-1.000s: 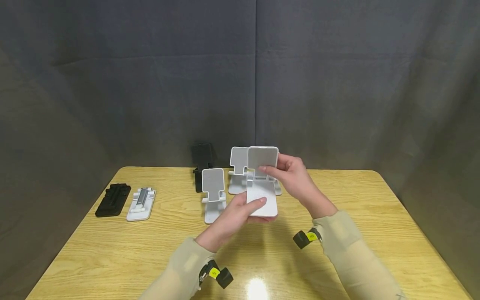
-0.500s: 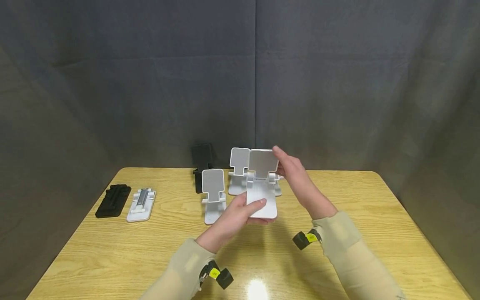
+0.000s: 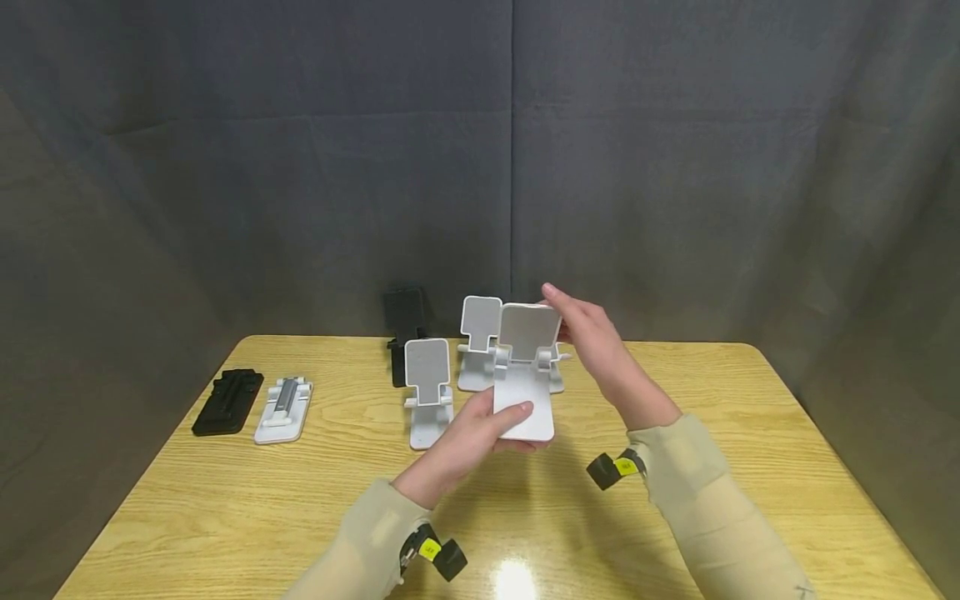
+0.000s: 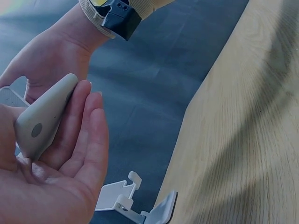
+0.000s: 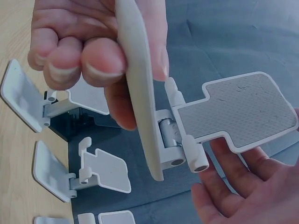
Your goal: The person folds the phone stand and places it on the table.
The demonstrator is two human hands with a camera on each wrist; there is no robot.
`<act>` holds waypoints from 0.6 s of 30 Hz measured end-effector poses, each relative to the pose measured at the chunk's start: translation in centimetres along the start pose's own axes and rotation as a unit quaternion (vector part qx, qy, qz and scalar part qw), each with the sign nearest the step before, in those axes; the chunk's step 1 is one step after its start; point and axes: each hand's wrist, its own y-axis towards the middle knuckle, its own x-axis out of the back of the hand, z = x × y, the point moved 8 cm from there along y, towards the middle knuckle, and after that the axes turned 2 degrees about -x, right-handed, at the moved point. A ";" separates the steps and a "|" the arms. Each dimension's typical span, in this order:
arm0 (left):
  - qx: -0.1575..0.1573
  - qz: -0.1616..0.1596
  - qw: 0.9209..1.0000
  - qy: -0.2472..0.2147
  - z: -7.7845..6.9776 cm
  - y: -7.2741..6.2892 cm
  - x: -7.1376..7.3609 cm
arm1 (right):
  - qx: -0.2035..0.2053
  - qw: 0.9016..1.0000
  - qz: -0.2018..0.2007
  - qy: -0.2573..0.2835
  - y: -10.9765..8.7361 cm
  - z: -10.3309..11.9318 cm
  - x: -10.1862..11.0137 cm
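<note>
A white phone stand (image 3: pixel 522 400) with a grey-padded plate is held above the table, its plate tilted up from the base. My left hand (image 3: pixel 480 421) grips the base, thumb on the front and fingers behind. In the right wrist view those left fingertips (image 5: pixel 103 60) curl at the base (image 5: pixel 140 93). My right hand (image 3: pixel 592 337) is at the upper right of the padded plate (image 5: pixel 243 109), its fairly straight fingers behind it. In the left wrist view, the right hand (image 4: pixel 56 60) is beyond the base (image 4: pixel 44 121); its fingertips are hidden there.
Unfolded white stands (image 3: pixel 427 371) (image 3: pixel 480 323) and a black one (image 3: pixel 405 312) stand on the wooden table (image 3: pixel 300 517), behind and left of the held stand. Folded black (image 3: pixel 227 402) and white (image 3: pixel 283 410) stands lie at the left. A grey curtain (image 3: pixel 300 208) hangs behind.
My right thumb has left the front of the padded plate, and the right hand has shifted to its upper right edge. The plate has tilted; my left hand keeps its grip on the base.
</note>
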 end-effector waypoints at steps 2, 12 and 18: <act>-0.002 -0.003 1.000 0.000 -0.1 0.0 0.0 | -0.007 1.000 0.001 0.003 0.0 -0.1 -0.1; -0.015 -0.037 0.999 0.017 -0.4 0.1 0.5 | -0.008 0.999 0.021 0.050 -0.3 -0.7 -0.7; -0.018 -0.049 0.998 0.027 -0.4 0.1 0.6 | -0.002 0.997 0.033 0.064 -0.6 -0.8 -1.0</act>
